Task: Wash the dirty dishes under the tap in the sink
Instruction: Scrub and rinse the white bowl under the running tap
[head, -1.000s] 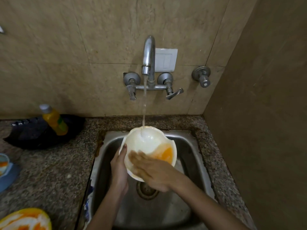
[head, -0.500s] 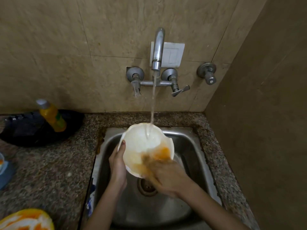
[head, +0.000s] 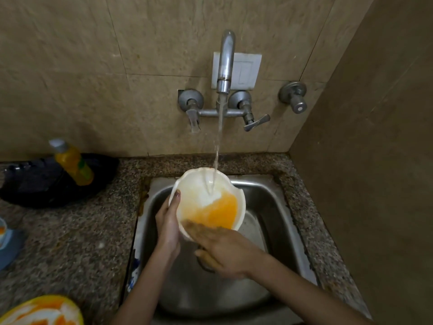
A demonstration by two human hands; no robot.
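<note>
Your left hand point(head: 167, 227) clamps the wet bowl point(head: 206, 200) rim, right hand point(head: 225, 247) flat, rubbing: slick grip could drop it into the sink point(head: 276, 207).

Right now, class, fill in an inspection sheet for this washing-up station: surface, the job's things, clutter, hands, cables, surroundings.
Surface: speckled granite counter around a steel sink.
Job's things: white bowl with orange residue, tilted over the sink under the running tap; another orange-stained dish waits at the counter's near left.
Clutter: yellow bottle leaning on a black bag; blue item at the left edge, cut off.
Hands: left hand grips the bowl's rim; right hand rubs inside its near edge, blurred.
Cables: nothing seen.
Surroundings: beige tiled wall, white switch plate behind the tap, separate valve to the right.
</note>
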